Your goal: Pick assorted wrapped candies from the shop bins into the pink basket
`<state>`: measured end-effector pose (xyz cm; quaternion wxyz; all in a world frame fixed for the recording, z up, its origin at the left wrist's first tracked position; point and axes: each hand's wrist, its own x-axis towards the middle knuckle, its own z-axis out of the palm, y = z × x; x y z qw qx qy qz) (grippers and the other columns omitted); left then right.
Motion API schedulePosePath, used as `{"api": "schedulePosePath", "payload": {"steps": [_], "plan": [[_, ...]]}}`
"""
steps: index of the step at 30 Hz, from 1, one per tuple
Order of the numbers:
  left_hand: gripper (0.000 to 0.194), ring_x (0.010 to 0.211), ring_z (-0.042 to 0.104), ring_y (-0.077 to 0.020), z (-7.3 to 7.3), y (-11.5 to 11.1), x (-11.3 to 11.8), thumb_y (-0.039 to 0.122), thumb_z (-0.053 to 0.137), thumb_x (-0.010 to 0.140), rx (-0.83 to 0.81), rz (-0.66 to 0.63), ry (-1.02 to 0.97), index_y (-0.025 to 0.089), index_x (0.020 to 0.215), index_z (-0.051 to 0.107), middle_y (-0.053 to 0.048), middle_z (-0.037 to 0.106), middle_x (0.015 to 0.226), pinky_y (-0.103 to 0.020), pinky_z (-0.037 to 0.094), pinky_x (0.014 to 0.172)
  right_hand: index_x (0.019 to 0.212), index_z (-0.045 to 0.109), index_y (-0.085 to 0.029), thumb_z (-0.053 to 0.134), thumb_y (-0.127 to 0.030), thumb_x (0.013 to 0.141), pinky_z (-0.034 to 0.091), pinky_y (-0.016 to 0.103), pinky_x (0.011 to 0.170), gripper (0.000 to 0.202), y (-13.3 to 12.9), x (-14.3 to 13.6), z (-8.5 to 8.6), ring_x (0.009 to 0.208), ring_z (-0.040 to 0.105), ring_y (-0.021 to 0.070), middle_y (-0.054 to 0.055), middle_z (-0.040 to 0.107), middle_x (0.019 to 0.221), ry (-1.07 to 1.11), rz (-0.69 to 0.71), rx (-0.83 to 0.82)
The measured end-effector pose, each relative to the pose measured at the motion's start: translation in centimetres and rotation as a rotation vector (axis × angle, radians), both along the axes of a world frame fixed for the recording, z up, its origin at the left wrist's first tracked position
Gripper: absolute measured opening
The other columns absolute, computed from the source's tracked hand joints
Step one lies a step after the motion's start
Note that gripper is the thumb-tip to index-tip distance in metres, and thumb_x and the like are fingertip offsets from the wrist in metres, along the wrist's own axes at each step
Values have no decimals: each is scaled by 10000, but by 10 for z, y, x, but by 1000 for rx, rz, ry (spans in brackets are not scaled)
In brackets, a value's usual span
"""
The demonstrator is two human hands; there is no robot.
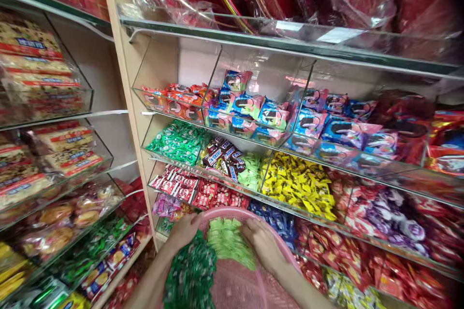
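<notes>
A pink mesh basket (232, 211) is at the bottom centre, below the shelves. Light green wrapped candies (229, 240) lie in its upper part, and a heap of dark green wrapped candies (190, 273) is at its left. My left hand (186, 229) is closed on the basket's upper left rim. On the right side, my right hand (261, 239) reaches over the rim, its fingers bent against the light green candies; whether it grips any of them is hidden.
Glass shelf bins hold green candies (177, 142), Snickers bars (223, 157), yellow candies (299, 183) and blue packets (340, 130). A wooden post (125, 72) stands left of centre, with packaged cakes (68, 142) on shelves beyond it.
</notes>
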<state>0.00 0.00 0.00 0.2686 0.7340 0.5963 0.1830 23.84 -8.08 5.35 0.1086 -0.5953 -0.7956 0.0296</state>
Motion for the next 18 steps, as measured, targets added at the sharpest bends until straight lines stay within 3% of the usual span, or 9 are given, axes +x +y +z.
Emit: {"api": "schedulePosePath", "payload": {"steps": [6, 12, 15, 18], "plan": [[509, 623, 528, -135, 7, 0, 2, 554, 219, 809, -33, -6, -36, 180, 602, 497, -9, 577, 630, -202, 287, 576, 728, 527, -196, 355, -168, 852, 292, 282, 663, 214, 2, 2, -17, 765, 497, 160, 14, 569, 800, -177, 22, 82], [500, 624, 533, -139, 9, 0, 3, 548, 241, 806, -29, 1, -66, 178, 587, 497, -14, 576, 622, -204, 295, 582, 774, 546, -201, 448, -226, 812, 319, 291, 686, 108, 1, 0, -19, 807, 523, 184, 33, 585, 822, -190, 26, 110], [504, 608, 528, -138, 7, 1, 2, 553, 245, 802, -17, 15, -67, 177, 560, 478, -7, 550, 584, -202, 292, 571, 771, 545, -197, 435, -261, 825, 318, 285, 681, 139, 0, -1, -8, 789, 519, 175, 31, 575, 798, -164, 45, 148], [519, 610, 528, -139, 5, 2, 1, 565, 229, 800, -6, 13, -77, 179, 562, 481, -5, 543, 578, -201, 295, 571, 755, 540, -192, 381, -286, 854, 304, 282, 674, 210, 4, -6, 21, 753, 495, 160, 26, 550, 763, -126, 56, 243]]}}
